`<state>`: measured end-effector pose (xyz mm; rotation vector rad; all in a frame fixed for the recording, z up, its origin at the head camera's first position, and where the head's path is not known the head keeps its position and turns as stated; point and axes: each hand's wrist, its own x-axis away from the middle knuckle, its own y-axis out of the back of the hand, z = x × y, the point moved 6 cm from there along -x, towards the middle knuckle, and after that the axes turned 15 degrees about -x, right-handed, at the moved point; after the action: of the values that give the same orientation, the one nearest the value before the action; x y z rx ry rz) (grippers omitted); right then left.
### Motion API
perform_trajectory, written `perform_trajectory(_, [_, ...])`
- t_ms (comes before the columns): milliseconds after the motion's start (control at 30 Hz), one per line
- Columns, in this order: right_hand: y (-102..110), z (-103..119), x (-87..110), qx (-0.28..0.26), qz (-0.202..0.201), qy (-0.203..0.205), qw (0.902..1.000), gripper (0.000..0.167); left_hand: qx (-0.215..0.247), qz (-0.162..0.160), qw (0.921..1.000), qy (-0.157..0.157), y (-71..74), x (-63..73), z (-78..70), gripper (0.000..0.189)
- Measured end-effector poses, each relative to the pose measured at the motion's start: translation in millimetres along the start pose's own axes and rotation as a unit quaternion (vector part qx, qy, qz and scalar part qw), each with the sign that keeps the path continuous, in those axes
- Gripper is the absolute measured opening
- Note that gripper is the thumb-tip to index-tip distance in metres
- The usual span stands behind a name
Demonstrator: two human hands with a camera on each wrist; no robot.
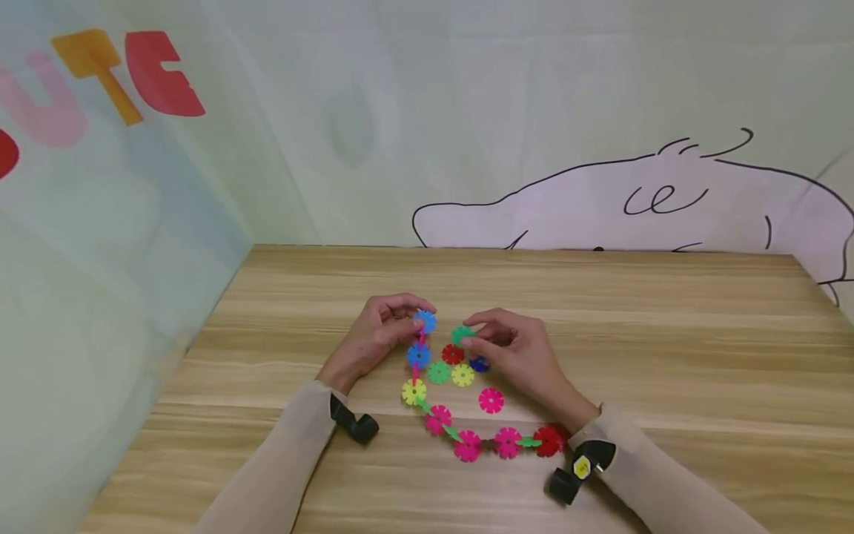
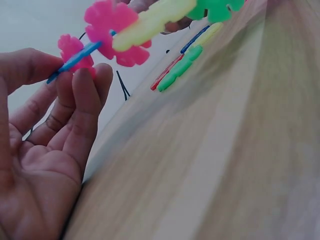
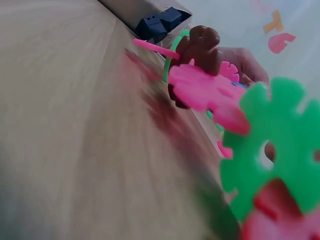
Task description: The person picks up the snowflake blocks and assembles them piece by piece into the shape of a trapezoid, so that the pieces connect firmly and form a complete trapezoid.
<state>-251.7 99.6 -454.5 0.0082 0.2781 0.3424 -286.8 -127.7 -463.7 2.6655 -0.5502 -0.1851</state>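
Observation:
Thumb and fingers of my left hand (image 1: 373,337) pinch a blue slotted flower disc (image 1: 425,322) at the upper end of a chain. From there the chain of interlocked discs curves down past a yellow disc (image 1: 414,391) and pink discs (image 1: 467,446) to a red disc (image 1: 548,440) near my right wrist. The left wrist view shows the pinched blue disc (image 2: 86,55) edge-on, slotted into pink discs. A green flower disc (image 1: 462,336) is pinched between thumb and index finger of my right hand (image 1: 520,345); the right wrist view has only chain discs up close.
Between the hands lie loose discs: red (image 1: 453,354), green (image 1: 438,372), yellow (image 1: 462,376), dark blue (image 1: 479,364), partly under the right hand, and pink (image 1: 491,400). The wooden table (image 1: 300,467) meets a printed cloth backdrop (image 1: 373,148) at its far edge.

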Motion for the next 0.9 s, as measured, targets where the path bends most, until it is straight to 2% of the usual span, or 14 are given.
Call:
perform_trajectory(167, [-1, -1, -1.9, -0.005, -0.005, 0.000, 1.0000, 0.022, -0.015, 0.003, 0.9999, 0.002, -1.1, -0.7, -0.7, 0.029])
perform_trajectory(300, [-2, -1, -3.4, -0.004, -0.009, -0.003, 0.9999, 0.021, -0.010, 0.006, 0.9999, 0.005, -1.7, -1.2, -0.7, 0.027])
perform_trajectory(567, [-14, -2, -9.2, -0.020, 0.012, 0.001, 0.9997, 0.018, -0.011, 0.001, 0.9999, 0.001, -3.2, -2.9, 1.8, 0.024])
perform_trajectory(733, [-18, 0, -10.1, -0.009, 0.008, 0.017, 0.9998, 0.017, 0.003, 0.001, 1.0000, 0.004, -3.0, -4.0, 1.9, 0.025])
perform_trajectory(900, [-22, 3, -11.3, 0.009, 0.001, 0.037, 0.9993, 0.016, 0.043, 0.002, 0.9991, -0.001, -2.1, -3.6, 1.7, 0.025])
